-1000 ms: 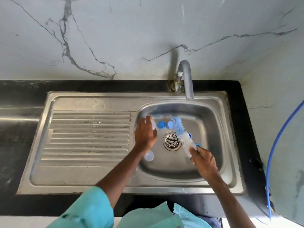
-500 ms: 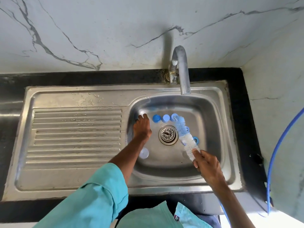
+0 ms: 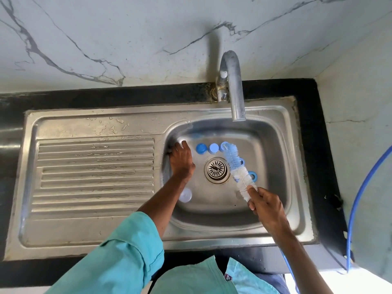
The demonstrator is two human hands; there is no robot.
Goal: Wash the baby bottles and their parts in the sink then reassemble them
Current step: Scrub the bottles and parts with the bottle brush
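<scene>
At the left of the frame the ribbed drainboard (image 3: 95,166) of the steel sink (image 3: 135,234) sat in the black worktop (image 3: 106,97), with a few drops along its upper edge. Right of it, in the basin's upper left corner, the left hand (image 3: 181,160) lay palm down, fingers reaching toward the basin wall. Whether that grip had closed on anything could not be told, since the palm hid whatever was beneath. Lower down, beside the forearm, a clear round cap (image 3: 185,195) rested on the basin floor. Just right of the left fingertips three blue caps (image 3: 201,148) stood in a row, the third partly behind the bottle brush (image 3: 235,166). The drain (image 3: 216,169) sat mid-basin, and the tap (image 3: 233,85) above it showed no running water. The brush's long axis ran from lower right to upper left, its blue tip over the caps. Two blue rings (image 3: 252,175) peeked out along its right side. The right hand (image 3: 267,209) held it, grip curled tight round the stem at the base of the bristles. A blue hose (image 3: 358,198) hung at the far right.

No bottle body showed plainly. The loose parts lay between the hands, the caps nearest the left hand. That hand seemed the one free to bring a piece to the brush.
</scene>
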